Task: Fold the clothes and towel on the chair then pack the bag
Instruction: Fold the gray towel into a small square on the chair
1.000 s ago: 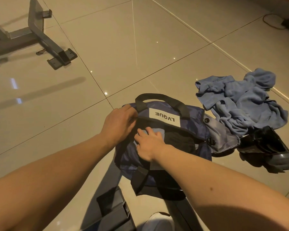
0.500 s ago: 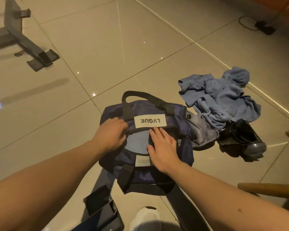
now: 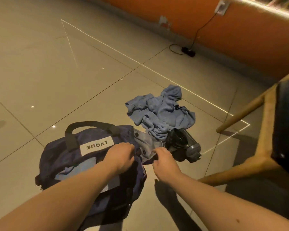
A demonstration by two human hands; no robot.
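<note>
A navy bag [image 3: 60, 154] with a black handle and a white LVQUE label lies on the tiled floor. My left hand [image 3: 121, 157] grips the bag's right end near its snap buttons. My right hand [image 3: 165, 161] pinches the grey flap [image 3: 148, 142] at that same end. A crumpled blue towel or garment [image 3: 160, 112] lies on the floor just beyond the bag. A dark bottle [image 3: 183, 144] lies on its side between the cloth and my right hand.
A wooden chair [image 3: 263, 130] with a dark seat stands at the right. An orange wall runs along the back, with a black cable and power strip [image 3: 188, 52] on the floor in front of it. Open tiled floor stretches to the left.
Both hands have moved from the bag's top middle to its right end, where they now hold the flap. The view has swung right, bringing the chair and wall in.
</note>
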